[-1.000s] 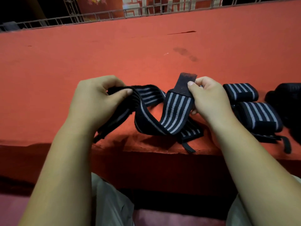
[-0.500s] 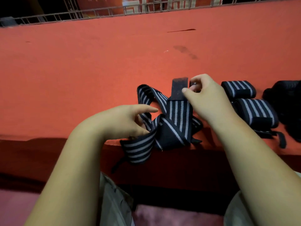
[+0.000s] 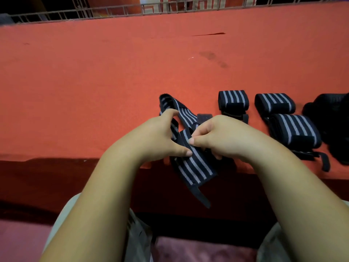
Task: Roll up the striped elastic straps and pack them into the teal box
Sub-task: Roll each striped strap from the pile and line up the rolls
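1. Strap: lies across the near edge of the table, one end hanging over.
2. Left hand and right hand: both pinch the strap, thumbs on top, fingers curled.
3. Handling (judged): light, soft, stretchy, limp. Grip near the fold and hold tension, or the roll loosens.
4. Box: not in view.

Light was dim and warm, falling evenly on the red worktop. Deep shadow lay below its near edge. Wide-angle distortion bowed its far edge; detail was soft, without glare.
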`<act>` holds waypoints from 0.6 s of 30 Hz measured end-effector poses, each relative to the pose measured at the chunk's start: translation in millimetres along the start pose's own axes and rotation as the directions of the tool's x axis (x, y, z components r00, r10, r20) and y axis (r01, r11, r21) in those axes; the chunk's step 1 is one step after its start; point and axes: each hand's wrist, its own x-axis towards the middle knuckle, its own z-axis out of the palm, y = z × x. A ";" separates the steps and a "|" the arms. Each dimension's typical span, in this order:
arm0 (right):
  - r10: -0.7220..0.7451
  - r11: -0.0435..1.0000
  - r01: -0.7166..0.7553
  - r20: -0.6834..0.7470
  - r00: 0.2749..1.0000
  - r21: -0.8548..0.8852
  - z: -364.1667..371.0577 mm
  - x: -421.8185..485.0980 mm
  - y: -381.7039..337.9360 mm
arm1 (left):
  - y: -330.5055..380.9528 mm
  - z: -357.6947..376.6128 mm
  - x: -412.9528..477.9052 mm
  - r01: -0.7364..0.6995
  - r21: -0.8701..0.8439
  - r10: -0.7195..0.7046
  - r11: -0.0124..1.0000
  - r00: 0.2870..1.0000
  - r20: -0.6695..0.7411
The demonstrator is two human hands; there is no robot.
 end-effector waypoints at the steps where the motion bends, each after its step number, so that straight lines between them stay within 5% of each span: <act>1: -0.007 0.999 0.007 -0.021 1.000 0.041 1.1 2.5 3.5 | -0.4 0.4 1.1 -0.002 -0.019 0.002 1.000 1.000 -0.020; 11: -0.057 0.946 0.086 -0.103 0.993 0.313 3.3 11.9 14.8 | 1.2 -4.6 1.9 -0.097 -0.029 0.095 0.995 0.993 -0.076; 15: -0.030 0.939 0.052 -0.070 0.997 0.340 -3.3 10.9 13.0 | -6.2 -10.4 4.3 0.037 -0.105 -0.061 0.994 0.969 -0.239; 18: -0.038 0.936 0.035 0.004 0.999 0.351 -12.3 3.7 10.4 | -27.4 -22.1 11.0 0.219 -0.140 -0.259 0.966 0.851 -0.457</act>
